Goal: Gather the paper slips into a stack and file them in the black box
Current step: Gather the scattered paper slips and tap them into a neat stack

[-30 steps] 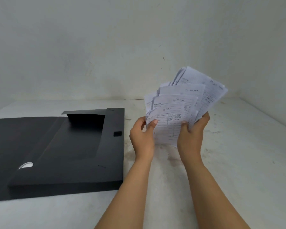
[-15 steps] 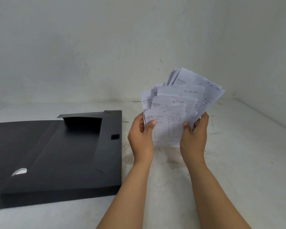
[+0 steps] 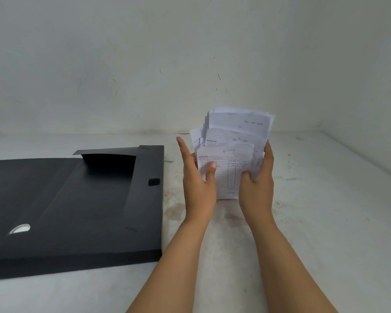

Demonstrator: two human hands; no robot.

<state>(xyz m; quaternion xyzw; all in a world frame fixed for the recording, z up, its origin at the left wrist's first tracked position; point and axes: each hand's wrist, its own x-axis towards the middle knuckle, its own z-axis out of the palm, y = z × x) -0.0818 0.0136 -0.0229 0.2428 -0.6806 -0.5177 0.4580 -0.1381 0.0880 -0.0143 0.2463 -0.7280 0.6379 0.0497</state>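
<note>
A bundle of white printed paper slips (image 3: 234, 141) stands upright in the air between both hands, above the white table. My left hand (image 3: 198, 177) presses the bundle's left side, thumb on the front slip and fingers stretched up. My right hand (image 3: 256, 179) clasps the right side, thumb on the front and fingers behind. The slips are staggered in height but nearly in line sideways. The black box (image 3: 77, 206) lies flat and open to the left of my hands, with a raised flap at its far end.
The white table (image 3: 325, 222) carries brown stains under my hands. Walls close it off at the back and on the right. A black fastener patch (image 3: 154, 181) sits on the box's right strip, and a round hole (image 3: 20, 228) shows near its left.
The slips were fanned out to the upper right. Both hands have pushed them together into a narrower upright bundle, and my left fingers have straightened upward.
</note>
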